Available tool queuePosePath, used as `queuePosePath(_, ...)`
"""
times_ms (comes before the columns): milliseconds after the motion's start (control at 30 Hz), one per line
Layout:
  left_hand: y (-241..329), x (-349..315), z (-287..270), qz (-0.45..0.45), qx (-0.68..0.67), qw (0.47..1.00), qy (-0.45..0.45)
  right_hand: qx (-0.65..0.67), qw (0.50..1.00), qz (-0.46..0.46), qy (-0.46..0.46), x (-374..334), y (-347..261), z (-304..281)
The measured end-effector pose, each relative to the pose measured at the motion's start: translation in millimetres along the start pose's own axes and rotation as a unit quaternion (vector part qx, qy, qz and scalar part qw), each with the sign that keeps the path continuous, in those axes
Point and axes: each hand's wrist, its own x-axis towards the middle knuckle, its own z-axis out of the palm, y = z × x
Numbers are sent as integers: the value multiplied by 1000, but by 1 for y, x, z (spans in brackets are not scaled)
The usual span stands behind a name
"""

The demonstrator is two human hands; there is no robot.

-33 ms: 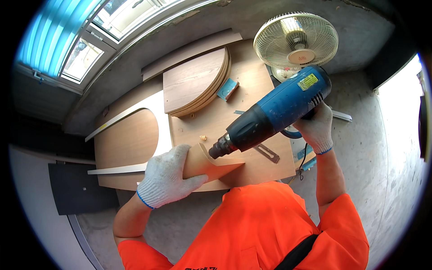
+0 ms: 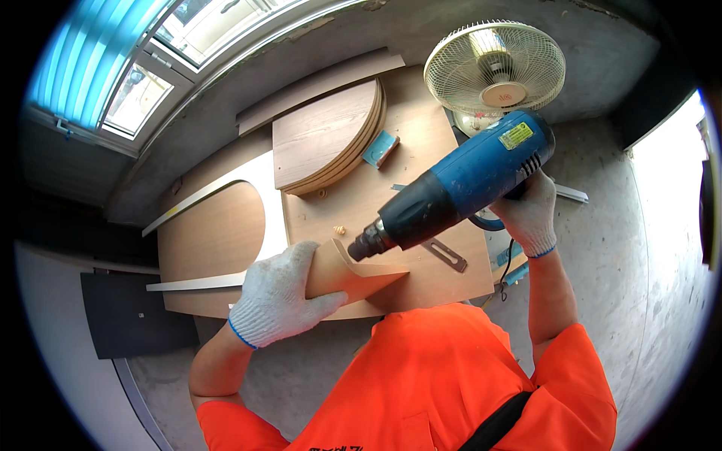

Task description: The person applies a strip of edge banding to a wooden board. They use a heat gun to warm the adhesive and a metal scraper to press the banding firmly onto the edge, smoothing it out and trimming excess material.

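My right hand (image 2: 529, 214), in a white knit glove, is wrapped round the handle of a blue and black heat gun (image 2: 459, 180). Its metal nozzle points down and left at a tan, bent sheet (image 2: 353, 279). Between nozzle tip and sheet the gap is small; whether they touch I cannot tell. Also gloved in white, my left hand (image 2: 282, 289) grips the sheet's left end, thumb on the near side and fingers over the far side. One flap of the sheet stretches right to a pointed corner above the table's near edge. The heat gun hides part of the table.
Stacked rounded boards (image 2: 327, 139) lie on the wooden table (image 2: 316, 218), with a white cut-out panel (image 2: 277, 203) to their left. Nearby are a small blue box (image 2: 380, 149) and a slotted metal plate (image 2: 445, 255). A fan (image 2: 496, 71) stands beyond; a cord (image 2: 508, 263) hangs at right.
The heat gun's nozzle has shifted very slightly up and left. My left hand and the sheet look unmoved.
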Motion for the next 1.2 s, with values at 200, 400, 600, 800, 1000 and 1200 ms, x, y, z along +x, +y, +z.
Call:
queuePosePath(200,-1,-1,1,3,2,1000,4,-4,1000,-17,1,1,2,-3)
queuePosePath(400,1,-2,0,-1,6,1000,0,-10,1000,-28,10,-1,2,-3)
queuePosePath(600,0,-3,1,3,1,1000,2,-1,1000,-20,12,-3,3,-2)
queuePosePath(800,3,-2,1,-7,-2,1000,-6,-14,1000,-17,7,-5,3,-5)
queuePosePath(1000,8,-3,-1,-22,0,1000,-14,2,1000,-7,14,-4,-3,-1)
queuePosePath(1200,7,-3,-1,-14,3,1000,-9,62,998,24,-8,3,0,-7)
